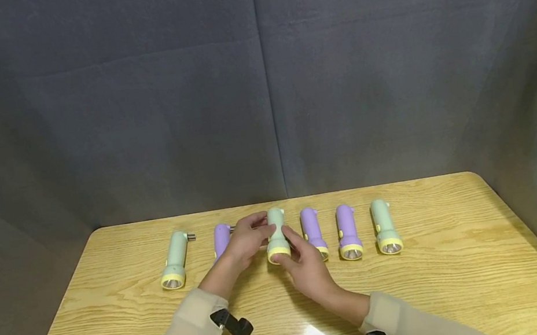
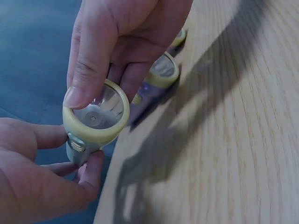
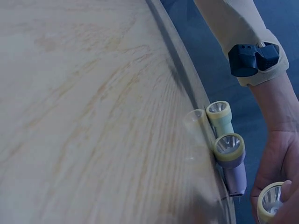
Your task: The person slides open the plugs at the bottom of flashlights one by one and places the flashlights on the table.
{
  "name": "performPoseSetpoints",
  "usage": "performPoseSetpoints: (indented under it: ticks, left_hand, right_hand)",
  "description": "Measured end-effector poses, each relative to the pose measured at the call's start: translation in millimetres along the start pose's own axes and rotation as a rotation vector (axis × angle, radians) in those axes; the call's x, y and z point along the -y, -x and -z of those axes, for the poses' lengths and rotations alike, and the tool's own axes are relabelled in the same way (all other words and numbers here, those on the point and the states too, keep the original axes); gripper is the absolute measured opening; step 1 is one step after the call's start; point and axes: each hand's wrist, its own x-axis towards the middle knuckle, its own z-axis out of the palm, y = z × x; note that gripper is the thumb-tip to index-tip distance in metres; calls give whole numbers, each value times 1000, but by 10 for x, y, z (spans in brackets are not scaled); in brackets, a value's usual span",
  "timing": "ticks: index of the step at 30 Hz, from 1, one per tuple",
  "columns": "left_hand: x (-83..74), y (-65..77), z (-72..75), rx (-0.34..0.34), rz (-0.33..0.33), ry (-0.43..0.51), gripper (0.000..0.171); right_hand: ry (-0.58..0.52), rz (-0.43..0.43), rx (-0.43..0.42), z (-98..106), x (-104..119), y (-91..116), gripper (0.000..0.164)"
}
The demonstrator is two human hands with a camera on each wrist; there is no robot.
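Both hands hold a light green flashlight [image 1: 275, 222] with a yellow lens ring near the table's middle. My left hand [image 1: 245, 241] grips its body from the left, thumb and fingers around it below the lens in the left wrist view. From the right, my right hand [image 1: 311, 271] pinches the lens end, its thumb on the yellow rim [image 2: 96, 135]. Just left of my left hand lies a purple flashlight [image 1: 221, 236], partly covered by that hand. Another purple flashlight [image 1: 311, 225] lies beside my right hand, its lens end partly hidden.
A green flashlight [image 1: 176, 255] with a metal side piece lies at the far left of the row. To the right are a purple flashlight [image 1: 347, 225] and a green flashlight [image 1: 383, 220]. The wooden table [image 1: 125, 325] ends at a dark curtain [image 1: 161, 120].
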Motion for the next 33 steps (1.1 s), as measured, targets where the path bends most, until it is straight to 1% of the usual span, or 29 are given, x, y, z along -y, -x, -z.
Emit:
performPoseSetpoints:
  ticks: [3,6,13,16,20,27,33]
  left_hand:
    - [-54,46,2,4,-8,5,51]
    - [-100,92,-2,0,-21,13,53]
    - [-177,232,-58,-19,-42,25,52]
    - [-207,285,-87,-30,-53,15,52]
    - [-245,344,-126,-38,-65,12,52]
    - [-283,429,-189,-58,-56,47,54]
    - [-301,496,-252,-78,-57,51,54]
  right_hand:
    - [-32,-12,6,28,65,18,70]
    - [-48,-3,12,54,132,42,69]
    - [-16,46,16,105,211,123,69]
    - [-11,33,15,131,253,159,69]
    - [-35,15,19,169,305,197,70]
    - [-29,21,20,231,365,265,70]
    - [-42,29,19,278,401,314,69]
